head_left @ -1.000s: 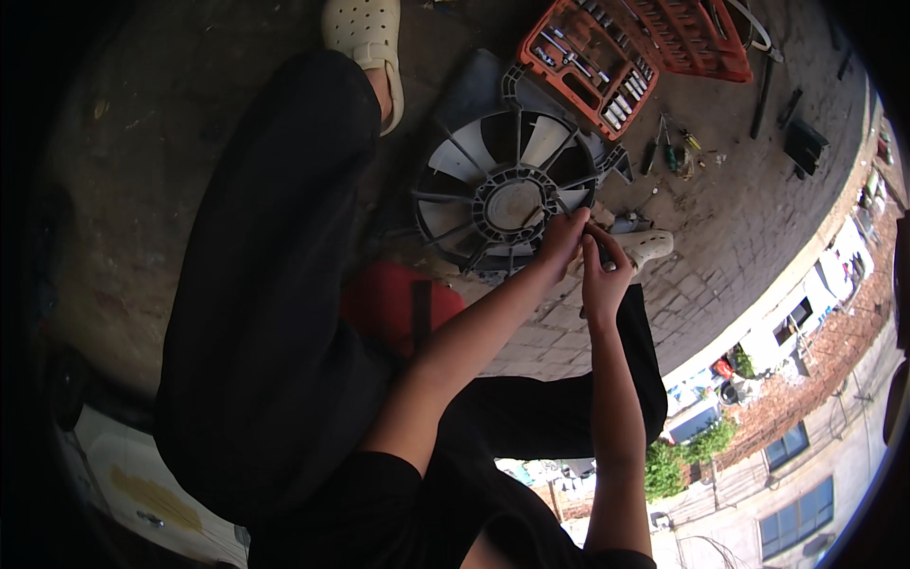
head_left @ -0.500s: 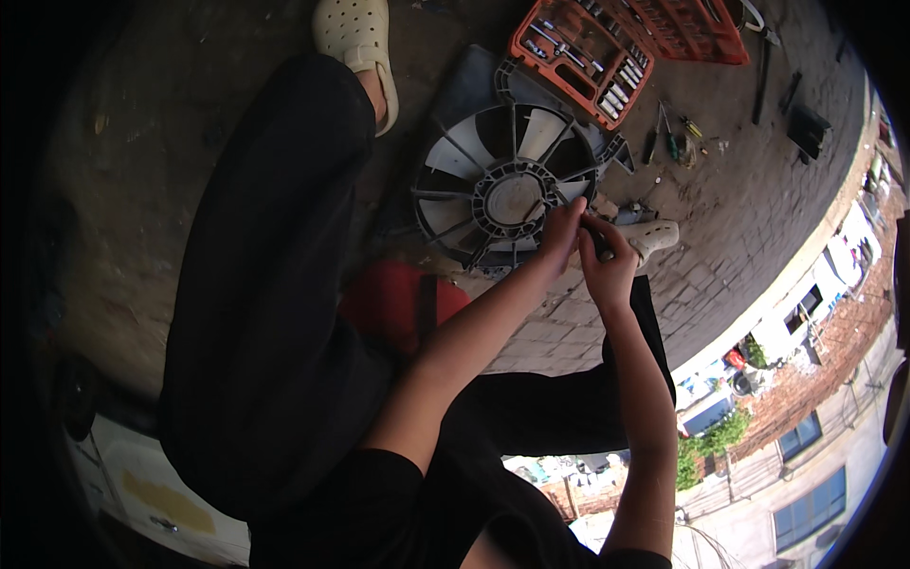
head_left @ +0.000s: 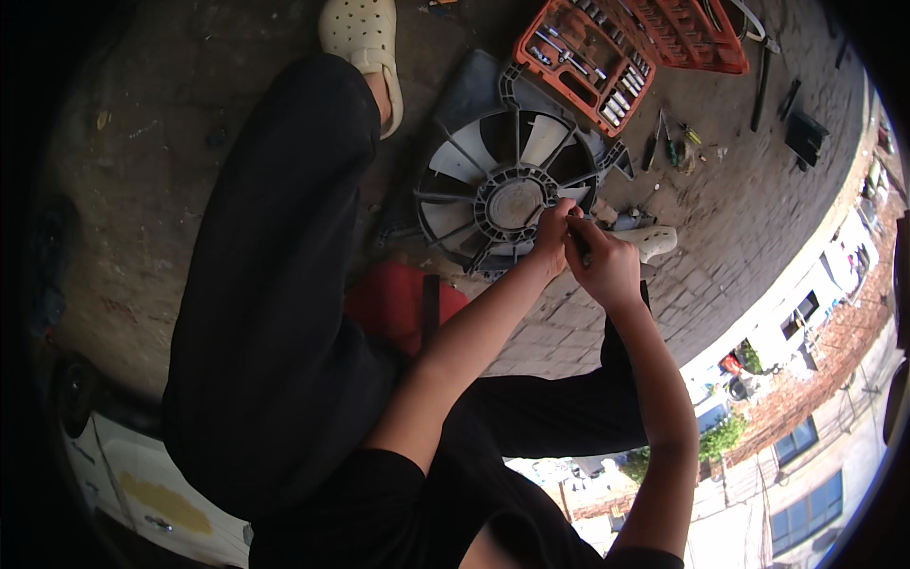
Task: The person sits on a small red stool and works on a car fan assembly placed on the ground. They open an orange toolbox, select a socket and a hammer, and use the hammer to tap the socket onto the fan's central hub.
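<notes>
A car radiator fan in a dark plastic shroud lies on the ground before me, its pale blades behind the spokes. Over its right lower edge, my left hand is closed with the fingertips pinched together. My right hand is curled shut right beside it, the two hands touching or nearly so. Something small and dark shows between the right fingers, too covered to name. Whatever the left fingers hold is hidden.
An orange socket set case lies unfolded beyond the fan. Screwdrivers and a black box-like part are scattered to its right. A red seat-like object is beneath me. My cream clogs flank the fan.
My right hand has turned and shifted slightly left, with its elbow swinging outward to the right. The left hand has moved a little left. The fan stays on the ground.
</notes>
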Demonstrator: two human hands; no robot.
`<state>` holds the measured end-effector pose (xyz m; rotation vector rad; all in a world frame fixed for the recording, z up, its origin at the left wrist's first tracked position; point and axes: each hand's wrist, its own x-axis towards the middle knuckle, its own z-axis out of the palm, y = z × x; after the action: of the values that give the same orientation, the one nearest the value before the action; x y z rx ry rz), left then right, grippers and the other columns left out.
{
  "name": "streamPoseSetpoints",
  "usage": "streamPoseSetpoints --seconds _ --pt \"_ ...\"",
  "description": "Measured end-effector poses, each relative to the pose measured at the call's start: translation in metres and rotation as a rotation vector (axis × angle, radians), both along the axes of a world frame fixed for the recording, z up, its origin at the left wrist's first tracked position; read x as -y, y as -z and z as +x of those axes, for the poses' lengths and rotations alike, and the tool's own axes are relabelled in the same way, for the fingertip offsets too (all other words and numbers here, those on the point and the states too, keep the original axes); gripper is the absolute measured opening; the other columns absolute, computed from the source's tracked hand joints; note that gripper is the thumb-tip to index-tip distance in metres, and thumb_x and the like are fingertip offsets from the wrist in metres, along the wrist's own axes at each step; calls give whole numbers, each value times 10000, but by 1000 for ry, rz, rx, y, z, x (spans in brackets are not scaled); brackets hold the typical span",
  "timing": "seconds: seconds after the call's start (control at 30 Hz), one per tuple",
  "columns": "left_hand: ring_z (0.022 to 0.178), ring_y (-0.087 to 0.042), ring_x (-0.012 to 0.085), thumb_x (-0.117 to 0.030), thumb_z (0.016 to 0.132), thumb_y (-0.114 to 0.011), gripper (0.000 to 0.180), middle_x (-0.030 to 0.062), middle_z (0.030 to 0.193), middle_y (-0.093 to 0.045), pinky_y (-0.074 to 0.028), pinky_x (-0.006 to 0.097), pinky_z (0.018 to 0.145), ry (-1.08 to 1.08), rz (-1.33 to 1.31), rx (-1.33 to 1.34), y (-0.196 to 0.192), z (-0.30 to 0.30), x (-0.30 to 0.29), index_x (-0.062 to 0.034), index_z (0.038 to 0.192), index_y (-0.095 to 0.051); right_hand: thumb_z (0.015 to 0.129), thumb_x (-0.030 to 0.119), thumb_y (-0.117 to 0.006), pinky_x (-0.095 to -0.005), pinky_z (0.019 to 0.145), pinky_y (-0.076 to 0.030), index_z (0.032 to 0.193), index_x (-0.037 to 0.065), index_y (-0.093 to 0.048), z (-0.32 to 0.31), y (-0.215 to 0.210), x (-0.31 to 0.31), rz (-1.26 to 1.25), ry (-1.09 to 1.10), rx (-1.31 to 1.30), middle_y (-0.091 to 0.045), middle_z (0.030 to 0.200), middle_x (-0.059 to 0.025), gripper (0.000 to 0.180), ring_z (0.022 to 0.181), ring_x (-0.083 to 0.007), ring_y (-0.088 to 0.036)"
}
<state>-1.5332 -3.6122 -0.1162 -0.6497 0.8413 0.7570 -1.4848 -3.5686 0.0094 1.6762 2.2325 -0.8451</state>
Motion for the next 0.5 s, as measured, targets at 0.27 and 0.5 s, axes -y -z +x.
streamPoseSetpoints --seconds 0.27,0.5 --pt "537 -477 126 -297 892 -518 303 4 604 -484 -379 282 506 24 -16 -76 -5 -4 -2 -91 671 -530 828 217 -688 -373 618 -529 1176 100 -596 -8 -12 13 -59 133 15 -689 873 -126 378 713 -295 -676" --pt "361 -345 88 -343 951 -446 360 -13 531 -461 -244 250 356 107 83 -98 -1 0 3 -94 705 -529 795 136 -744 -309 728 -506 1346 77 -460 7 -44 22 -284 484 -134 -680 902 -106 622 808 -201 -663"
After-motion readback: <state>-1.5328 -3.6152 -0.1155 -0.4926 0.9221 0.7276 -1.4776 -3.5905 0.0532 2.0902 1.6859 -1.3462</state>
